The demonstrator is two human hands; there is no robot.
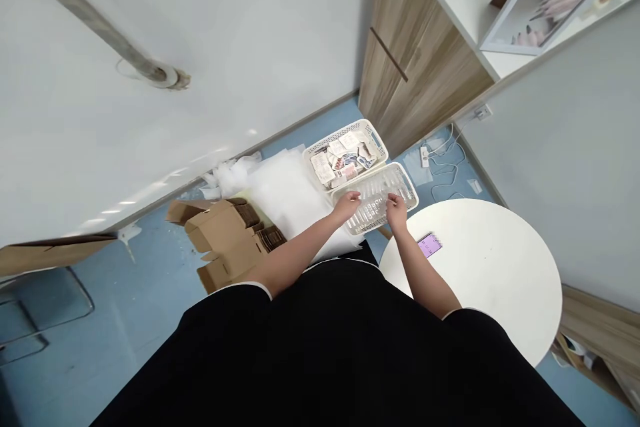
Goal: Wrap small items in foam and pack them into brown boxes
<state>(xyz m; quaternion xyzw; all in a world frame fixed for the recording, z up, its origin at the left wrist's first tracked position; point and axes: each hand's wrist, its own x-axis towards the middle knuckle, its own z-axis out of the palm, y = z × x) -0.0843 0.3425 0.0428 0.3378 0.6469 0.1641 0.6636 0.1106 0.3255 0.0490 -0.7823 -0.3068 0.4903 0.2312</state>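
Observation:
My left hand (347,205) and my right hand (396,209) are at the near basket, a short way apart, with fingers pinched together. Between them is a clear plastic tray (371,205) with moulded ridges, and each hand grips one side of it. Beneath and around it, more clear plastic fills the white basket (413,192), so where one piece ends is hard to tell. Just beyond stands a second white basket (367,124), which holds several small printed packets (349,141) and cards.
White foam sheets (283,187) lie left of the baskets, beside an open cardboard box (225,233) with folded cardboard. At right, a phone (430,244) rests on a round white table (490,267). Behind are a wooden cabinet (425,47) and cables (453,163) on the floor.

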